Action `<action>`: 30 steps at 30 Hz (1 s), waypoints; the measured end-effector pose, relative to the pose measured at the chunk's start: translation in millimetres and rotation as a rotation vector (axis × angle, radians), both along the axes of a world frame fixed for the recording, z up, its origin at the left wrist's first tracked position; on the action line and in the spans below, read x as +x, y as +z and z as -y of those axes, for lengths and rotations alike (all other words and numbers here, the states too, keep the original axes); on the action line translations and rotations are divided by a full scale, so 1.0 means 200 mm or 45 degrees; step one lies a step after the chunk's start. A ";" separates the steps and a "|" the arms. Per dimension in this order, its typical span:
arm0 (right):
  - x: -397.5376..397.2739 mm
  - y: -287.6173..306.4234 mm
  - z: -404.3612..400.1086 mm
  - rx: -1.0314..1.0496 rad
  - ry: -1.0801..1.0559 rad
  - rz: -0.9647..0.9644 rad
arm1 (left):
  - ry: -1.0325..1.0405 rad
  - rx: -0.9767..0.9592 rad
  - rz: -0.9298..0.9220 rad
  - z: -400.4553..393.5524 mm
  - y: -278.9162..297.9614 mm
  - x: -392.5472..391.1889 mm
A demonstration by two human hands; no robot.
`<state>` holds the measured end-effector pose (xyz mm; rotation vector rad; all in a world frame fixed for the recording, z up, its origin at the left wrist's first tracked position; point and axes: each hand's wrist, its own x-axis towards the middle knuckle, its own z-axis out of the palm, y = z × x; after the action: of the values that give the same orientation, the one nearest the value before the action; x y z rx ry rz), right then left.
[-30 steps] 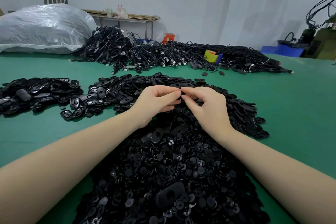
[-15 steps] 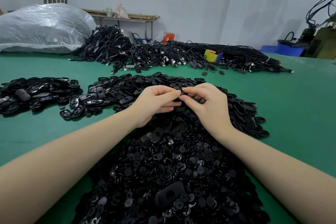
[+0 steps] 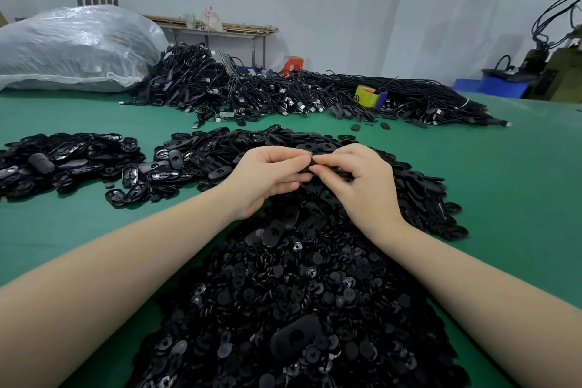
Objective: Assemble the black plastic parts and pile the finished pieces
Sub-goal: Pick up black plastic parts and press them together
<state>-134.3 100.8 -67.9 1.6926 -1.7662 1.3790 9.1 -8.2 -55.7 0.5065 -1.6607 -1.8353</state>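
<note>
A green table [image 3: 504, 198] carries everything, ordered here from largest to smallest. At the far edge lie a clear plastic sack [image 3: 72, 47] and a long heap of black cables [image 3: 283, 94]. Nearer, 3 piles of black parts: small round pieces [image 3: 299, 302] closest to the person, oval shells [image 3: 419, 195] beneath and beyond the hands, and a separate pile of ovals [image 3: 63, 161] at left, judged to be the finished pieces. Above the oval shells, the left hand [image 3: 267, 179] and right hand [image 3: 359, 179] meet fingertip to fingertip, each pinching 1 black part [image 3: 315, 164] held between them; whether it is 1 piece or 2 being pressed together cannot be told. Compared with 1 second ago, the hands have kept their place, and the right fingers have worked further over the part. This suggests a fit in progress, not yet a piece ready for the pile.
</note>
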 end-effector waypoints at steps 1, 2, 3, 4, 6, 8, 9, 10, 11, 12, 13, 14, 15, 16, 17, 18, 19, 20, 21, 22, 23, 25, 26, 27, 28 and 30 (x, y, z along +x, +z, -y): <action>0.00 0.00 0.00 0.009 -0.009 -0.014 | -0.001 -0.001 0.003 0.00 0.00 0.00; 0.00 0.00 0.00 0.014 -0.012 -0.023 | -0.008 -0.012 0.015 0.00 0.00 0.00; 0.00 0.00 0.00 0.015 -0.010 -0.031 | -0.018 -0.030 0.032 -0.01 0.01 0.00; 0.00 0.00 0.00 0.016 -0.009 -0.038 | -0.028 -0.047 0.048 -0.01 0.01 0.00; 0.00 0.00 -0.01 0.017 -0.011 -0.050 | -0.033 -0.061 0.067 -0.01 0.01 0.00; 0.00 0.00 -0.01 0.012 -0.012 -0.049 | -0.027 -0.061 0.074 -0.02 0.01 0.00; 0.00 0.01 -0.01 0.008 -0.012 -0.046 | -0.024 -0.061 0.077 -0.02 0.01 0.00; 0.00 0.01 -0.01 0.004 -0.014 -0.043 | -0.022 -0.061 0.079 -0.02 0.01 0.00; 0.00 0.01 -0.01 0.000 -0.015 -0.040 | -0.020 -0.061 0.082 -0.02 0.01 0.00; 0.01 0.01 -0.01 -0.002 -0.016 -0.037 | -0.020 -0.062 0.084 -0.02 0.01 0.00; 0.01 0.01 -0.01 -0.004 -0.017 -0.035 | -0.021 -0.063 0.084 -0.02 0.01 0.00; 0.01 0.01 -0.01 -0.003 -0.018 -0.035 | -0.019 -0.058 0.080 -0.02 0.01 0.00; 0.01 0.01 -0.01 -0.002 -0.021 -0.037 | -0.011 -0.040 0.069 -0.02 0.01 0.00; 0.01 0.01 -0.01 0.002 -0.024 -0.040 | -0.001 -0.017 0.054 -0.01 0.01 0.00; 0.01 0.01 -0.01 0.008 -0.027 -0.044 | 0.009 0.003 0.037 -0.01 0.01 0.00; 0.01 0.01 -0.01 0.017 -0.032 -0.049 | 0.016 0.014 0.024 -0.01 0.01 0.00; 0.01 0.01 -0.01 0.028 -0.038 -0.054 | 0.020 0.017 0.013 0.00 0.01 0.00; 0.01 0.01 -0.01 0.038 -0.045 -0.055 | 0.024 0.019 0.004 0.00 0.00 0.00; 0.01 0.01 -0.01 0.047 -0.048 -0.049 | 0.026 0.019 -0.003 0.01 0.00 0.00; 0.01 0.01 -0.01 0.055 -0.050 -0.040 | 0.023 0.018 -0.007 0.01 0.00 0.00; 0.01 0.01 -0.01 0.064 -0.051 -0.032 | 0.016 0.014 -0.005 0.01 0.00 0.00; 0.02 0.02 -0.02 0.083 -0.050 -0.036 | -0.004 0.003 0.007 0.01 0.00 0.00; 0.02 0.02 -0.02 0.089 -0.049 -0.046 | -0.015 -0.002 0.012 0.02 0.00 0.00; 0.02 0.02 -0.02 0.092 -0.047 -0.053 | -0.026 -0.004 0.015 0.02 -0.01 0.00; 0.02 0.02 -0.02 0.093 -0.043 -0.054 | -0.035 -0.003 0.018 0.02 -0.01 0.00; 0.03 0.02 -0.03 0.094 -0.037 -0.049 | -0.053 -0.005 0.023 0.02 -0.01 0.01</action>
<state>-128.8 106.1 -63.3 1.7119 -1.8339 1.2755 10.2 -12.8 -56.9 0.4913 -1.6986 -1.8619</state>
